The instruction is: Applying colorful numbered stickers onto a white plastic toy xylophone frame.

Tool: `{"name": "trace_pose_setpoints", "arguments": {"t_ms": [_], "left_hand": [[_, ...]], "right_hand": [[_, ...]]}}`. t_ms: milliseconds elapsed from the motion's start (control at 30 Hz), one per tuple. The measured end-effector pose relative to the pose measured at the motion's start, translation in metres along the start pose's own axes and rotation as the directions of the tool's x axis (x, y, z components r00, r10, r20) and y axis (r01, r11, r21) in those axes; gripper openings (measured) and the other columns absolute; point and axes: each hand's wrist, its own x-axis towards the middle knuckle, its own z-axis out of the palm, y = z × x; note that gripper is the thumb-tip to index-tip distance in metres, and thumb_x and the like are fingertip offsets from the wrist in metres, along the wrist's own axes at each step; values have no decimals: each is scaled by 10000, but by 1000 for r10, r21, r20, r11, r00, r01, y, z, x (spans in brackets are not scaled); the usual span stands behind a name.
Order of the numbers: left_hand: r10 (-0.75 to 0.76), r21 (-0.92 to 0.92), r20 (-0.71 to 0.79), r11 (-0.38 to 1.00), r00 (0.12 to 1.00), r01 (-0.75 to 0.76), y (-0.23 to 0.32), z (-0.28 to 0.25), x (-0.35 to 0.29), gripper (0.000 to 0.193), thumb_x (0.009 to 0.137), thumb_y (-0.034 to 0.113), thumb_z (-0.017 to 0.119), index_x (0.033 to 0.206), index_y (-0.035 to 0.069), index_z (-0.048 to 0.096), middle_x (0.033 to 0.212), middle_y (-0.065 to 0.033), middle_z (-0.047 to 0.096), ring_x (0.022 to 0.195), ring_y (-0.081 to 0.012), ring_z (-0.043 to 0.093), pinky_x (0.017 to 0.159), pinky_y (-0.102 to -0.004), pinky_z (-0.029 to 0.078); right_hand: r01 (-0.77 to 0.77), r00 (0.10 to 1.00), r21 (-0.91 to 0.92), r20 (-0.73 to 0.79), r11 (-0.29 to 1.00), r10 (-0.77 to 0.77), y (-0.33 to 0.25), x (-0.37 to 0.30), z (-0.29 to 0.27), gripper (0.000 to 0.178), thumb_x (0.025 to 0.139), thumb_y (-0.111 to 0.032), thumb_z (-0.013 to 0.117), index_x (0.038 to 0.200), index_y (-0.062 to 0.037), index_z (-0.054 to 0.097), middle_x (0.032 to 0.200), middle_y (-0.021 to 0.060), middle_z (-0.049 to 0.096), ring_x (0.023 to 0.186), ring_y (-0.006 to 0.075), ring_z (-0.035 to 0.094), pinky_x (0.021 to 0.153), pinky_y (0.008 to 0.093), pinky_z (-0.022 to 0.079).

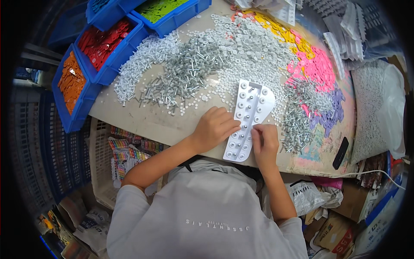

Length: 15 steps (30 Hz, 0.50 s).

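Keep the white tray [268,102] steady between left hand [214,127] and right hand [266,140], fingers bunched at its edges, grip unclear.

The channelled tray [249,121] is white, dotted with white rings [241,105] and silver studs [248,116]; from it, lime-green tabs [161,10] show at eleven o'clock, red tabs [102,43] at ten, yellow tabs [278,30] at one, pink tabs [317,67] at two, purple tabs [333,114] at three.
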Motion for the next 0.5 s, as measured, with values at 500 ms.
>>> {"name": "trace_pose_setpoints", "arguments": {"t_ms": [500], "left_hand": [[-47,382,63,924,997,19,-112,5,127,79,816,166,706,774,103,730,821,-67,675,876,-277,625,824,-424,467]], "right_hand": [[-34,991,8,129,999,32,14,56,-45,95,924,-78,675,947,7,713,865,119,707,776,215,657,742,324,502]]}}
